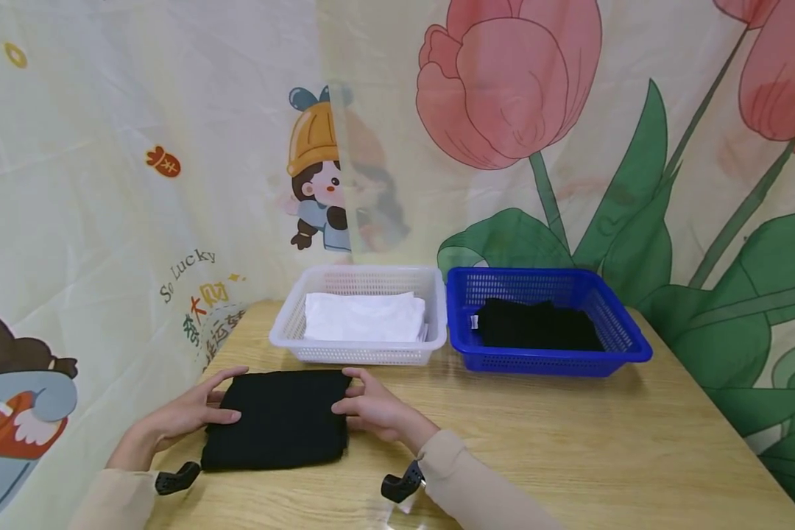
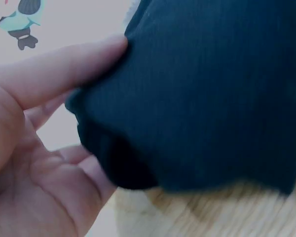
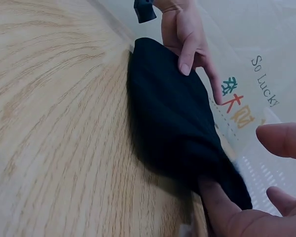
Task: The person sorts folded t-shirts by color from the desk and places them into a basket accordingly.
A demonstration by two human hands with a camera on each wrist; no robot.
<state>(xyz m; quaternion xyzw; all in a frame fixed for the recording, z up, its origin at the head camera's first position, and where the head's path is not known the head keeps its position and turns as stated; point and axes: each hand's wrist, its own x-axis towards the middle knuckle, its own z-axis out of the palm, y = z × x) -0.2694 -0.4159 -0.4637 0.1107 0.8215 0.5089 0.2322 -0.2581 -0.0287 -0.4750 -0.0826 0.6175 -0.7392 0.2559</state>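
A folded black cloth (image 1: 278, 421), neatly squared, lies at the left of the wooden table. My left hand (image 1: 172, 421) holds its left side, the thumb over the top and other fingers (image 2: 96, 173) tucked beneath. At the right edge is my right hand (image 1: 386, 409). In the right wrist view, one of its digits presses into the edge of the cloth (image 3: 170, 108), its tip hidden by the fabric. Two more fingers (image 3: 286, 140) of that hand stretch out apart from the cloth.
Behind the cloth stands a white plastic basket (image 1: 364, 357) with folded white cloth (image 1: 364, 316) inside. Right beside it, a blue basket (image 1: 536, 364) contains black fabric (image 1: 536, 325) with a small white tag. A printed curtain (image 1: 238, 147) hangs along the back and left.
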